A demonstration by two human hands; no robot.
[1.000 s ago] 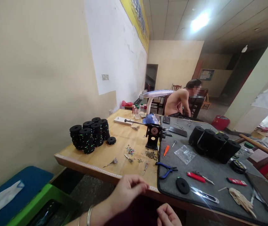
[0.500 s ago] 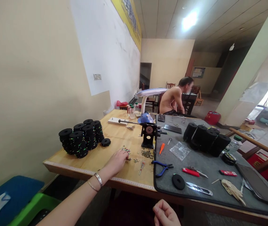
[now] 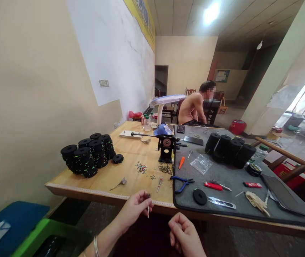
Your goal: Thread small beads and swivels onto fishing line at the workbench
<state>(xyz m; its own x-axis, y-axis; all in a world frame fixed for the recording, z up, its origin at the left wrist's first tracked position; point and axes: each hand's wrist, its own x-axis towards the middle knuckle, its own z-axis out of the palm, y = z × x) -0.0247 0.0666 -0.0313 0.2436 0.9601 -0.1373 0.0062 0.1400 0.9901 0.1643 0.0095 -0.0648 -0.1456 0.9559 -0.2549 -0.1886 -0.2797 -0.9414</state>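
Observation:
My left hand (image 3: 134, 210) is in front of the wooden table's near edge (image 3: 93, 192), fingers pinched on a small thin metal piece (image 3: 148, 210) that hangs down from them. My right hand (image 3: 183, 234) is low beside it, curled into a loose fist; what it holds, if anything, I cannot make out. On the tabletop lie a small pile of coloured beads (image 3: 141, 167), a heap of small dark metal parts (image 3: 164, 169) and a thin tool (image 3: 118, 184).
Stacks of black spools (image 3: 86, 155) stand at the left, a black hand-crank winder (image 3: 166, 147) in the middle. A grey mat (image 3: 238, 200) carries blue pliers (image 3: 182, 182), a black disc (image 3: 199, 196), cutters, more spools (image 3: 228, 146). A shirtless person (image 3: 195, 109) sits at the far end. A green stool (image 3: 44, 232) stands lower left.
My left hand has drawn back from the beads on the table to the near edge, now pinching a small metal piece. My right hand has risen a little beside it.

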